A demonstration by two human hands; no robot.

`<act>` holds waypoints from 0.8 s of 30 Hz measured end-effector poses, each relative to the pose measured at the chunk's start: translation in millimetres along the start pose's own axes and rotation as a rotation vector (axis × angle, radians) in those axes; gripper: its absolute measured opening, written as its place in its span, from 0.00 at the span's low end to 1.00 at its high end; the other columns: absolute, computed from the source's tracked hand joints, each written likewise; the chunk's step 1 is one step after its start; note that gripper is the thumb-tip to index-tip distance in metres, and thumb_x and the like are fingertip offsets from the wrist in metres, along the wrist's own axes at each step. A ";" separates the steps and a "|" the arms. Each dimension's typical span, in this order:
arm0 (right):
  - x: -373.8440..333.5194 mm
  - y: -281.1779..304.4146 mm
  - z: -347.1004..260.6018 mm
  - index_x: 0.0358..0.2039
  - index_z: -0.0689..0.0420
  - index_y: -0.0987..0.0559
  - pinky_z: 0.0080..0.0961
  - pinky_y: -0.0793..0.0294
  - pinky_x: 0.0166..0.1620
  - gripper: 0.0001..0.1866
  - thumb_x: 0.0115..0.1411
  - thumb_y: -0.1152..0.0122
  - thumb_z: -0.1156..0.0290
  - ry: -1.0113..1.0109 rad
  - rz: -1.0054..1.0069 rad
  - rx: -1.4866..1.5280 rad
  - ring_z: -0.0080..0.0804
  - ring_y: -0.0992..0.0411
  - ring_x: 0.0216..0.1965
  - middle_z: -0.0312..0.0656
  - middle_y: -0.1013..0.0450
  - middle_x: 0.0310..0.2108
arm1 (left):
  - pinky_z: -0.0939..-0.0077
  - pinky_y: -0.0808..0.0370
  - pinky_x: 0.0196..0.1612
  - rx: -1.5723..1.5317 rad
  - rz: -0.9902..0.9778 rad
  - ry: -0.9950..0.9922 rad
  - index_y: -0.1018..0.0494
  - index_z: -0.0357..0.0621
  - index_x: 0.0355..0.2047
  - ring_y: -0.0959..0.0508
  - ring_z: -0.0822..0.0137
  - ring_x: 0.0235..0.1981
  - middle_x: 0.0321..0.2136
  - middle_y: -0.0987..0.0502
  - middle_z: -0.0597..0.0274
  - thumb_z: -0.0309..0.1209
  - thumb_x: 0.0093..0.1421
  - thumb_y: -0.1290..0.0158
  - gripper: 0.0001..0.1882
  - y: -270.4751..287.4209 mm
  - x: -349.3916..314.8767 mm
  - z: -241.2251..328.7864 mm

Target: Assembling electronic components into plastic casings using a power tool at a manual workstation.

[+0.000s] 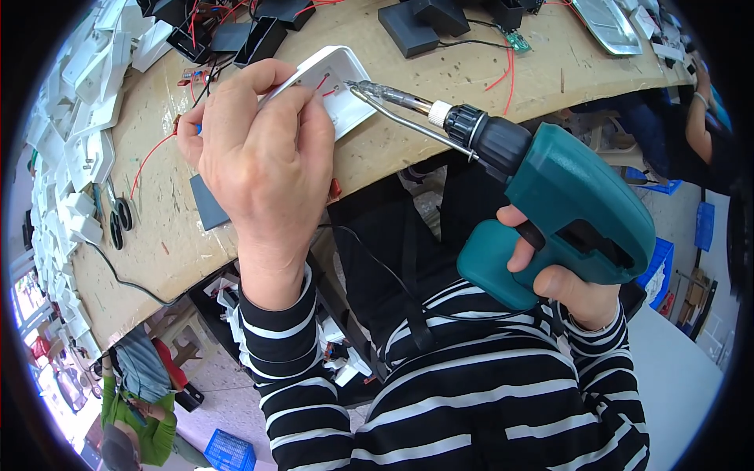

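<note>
Across table edge (393, 163), soldering gun (554, 184)

Left hand (255, 157): turning its back upward, fingers (263, 76) bending into a close pinch
Left wrist (275, 271): showing bare above the cuff, lying nearly in line with the hand
Left forearm (294, 377): rising almost upright from the lower edge
Right hand (577, 294): curling into a firm, partly hidden grasp
Right forearm (609, 369): reaching upward, leaning slightly left
</note>
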State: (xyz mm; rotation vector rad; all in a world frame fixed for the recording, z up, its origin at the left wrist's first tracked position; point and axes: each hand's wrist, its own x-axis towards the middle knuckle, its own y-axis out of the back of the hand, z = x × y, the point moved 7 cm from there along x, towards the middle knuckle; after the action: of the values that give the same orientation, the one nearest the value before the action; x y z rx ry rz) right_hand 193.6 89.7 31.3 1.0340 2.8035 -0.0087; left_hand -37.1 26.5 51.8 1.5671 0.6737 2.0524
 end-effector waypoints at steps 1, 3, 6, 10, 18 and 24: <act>0.0 0.1 0.1 0.59 0.64 0.42 0.22 0.26 0.37 0.42 0.48 0.30 0.63 0.008 -0.005 -0.009 0.28 0.27 0.32 0.56 0.30 0.46 | 0.70 0.42 0.43 -0.003 -0.004 0.005 0.25 0.44 0.21 0.27 0.69 0.33 0.31 0.25 0.68 0.24 0.42 0.42 0.04 -0.3 0.3 -0.1; 0.8 -0.5 -0.6 0.59 0.64 0.42 0.22 0.26 0.37 0.42 0.48 0.30 0.63 0.015 -0.011 -0.020 0.28 0.27 0.32 0.56 0.30 0.46 | 0.70 0.41 0.43 0.003 -0.006 0.013 0.25 0.44 0.21 0.27 0.69 0.33 0.31 0.25 0.68 0.24 0.42 0.42 0.04 -0.4 0.7 0.3; 3.8 -1.7 -1.7 0.59 0.64 0.41 0.22 0.26 0.37 0.42 0.48 0.30 0.64 -0.022 0.004 0.038 0.28 0.27 0.32 0.55 0.30 0.46 | 0.70 0.41 0.43 0.009 -0.011 0.024 0.25 0.43 0.21 0.27 0.68 0.33 0.31 0.25 0.68 0.24 0.42 0.42 0.04 -0.5 1.2 0.1; 8.3 -3.9 -1.3 0.58 0.64 0.40 0.21 0.26 0.36 0.40 0.48 0.30 0.66 -0.030 0.002 0.034 0.27 0.27 0.32 0.55 0.29 0.45 | 0.70 0.41 0.43 0.011 -0.013 0.031 0.25 0.43 0.21 0.27 0.68 0.33 0.30 0.26 0.68 0.24 0.42 0.42 0.03 -1.1 1.6 0.9; 17.3 -8.8 -9.4 0.57 0.64 0.39 0.21 0.27 0.36 0.38 0.49 0.31 0.68 0.010 -0.052 -0.107 0.26 0.28 0.31 0.54 0.30 0.44 | 0.69 0.41 0.42 0.014 -0.012 0.023 0.25 0.43 0.21 0.27 0.68 0.33 0.30 0.26 0.69 0.24 0.42 0.42 0.03 -1.2 1.1 -0.2; 20.6 -10.4 -8.0 0.57 0.64 0.38 0.19 0.28 0.36 0.36 0.50 0.32 0.69 0.021 -0.023 -0.039 0.24 0.29 0.31 0.50 0.30 0.42 | 0.69 0.41 0.42 0.015 -0.009 0.017 0.25 0.43 0.21 0.27 0.68 0.33 0.30 0.26 0.69 0.24 0.43 0.42 0.03 -0.9 1.2 1.1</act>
State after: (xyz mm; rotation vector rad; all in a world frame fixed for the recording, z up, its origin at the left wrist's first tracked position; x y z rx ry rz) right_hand 170.3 95.5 35.8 0.9997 2.8224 0.0540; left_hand -36.2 28.1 52.4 1.5536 0.7032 2.0613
